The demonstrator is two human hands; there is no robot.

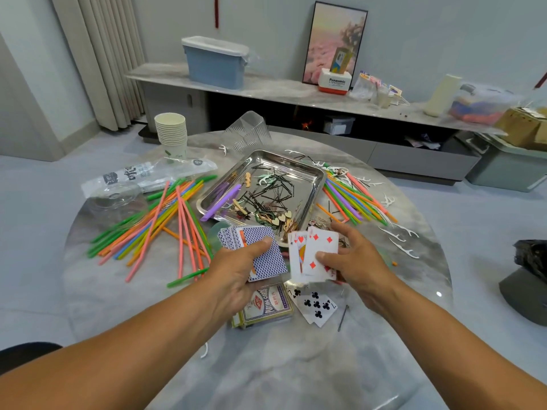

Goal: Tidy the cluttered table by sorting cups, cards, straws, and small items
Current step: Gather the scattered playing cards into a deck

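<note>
My left hand (236,273) grips a fanned stack of blue-backed playing cards (260,250), face down. My right hand (358,261) holds a few face-up red cards (313,255). Both hover above the round marble table (296,365). Below them lie the card box (266,306) and loose club cards (316,306). Coloured straws (154,223) are scattered at the left, with more straws (352,199) at the right. A steel tray (310,179) holds black hairpins, wooden hearts and purple straws. Stacked paper cups (171,134) stand at the far left.
Clear plastic cups (248,131) lie on their side behind the tray, and a clear lid (118,199) and a plastic bag (142,176) rest at the left. White floss picks (399,235) dot the right side. One hairpin (343,318) lies near the cards. A long low cabinet (296,90) stands behind.
</note>
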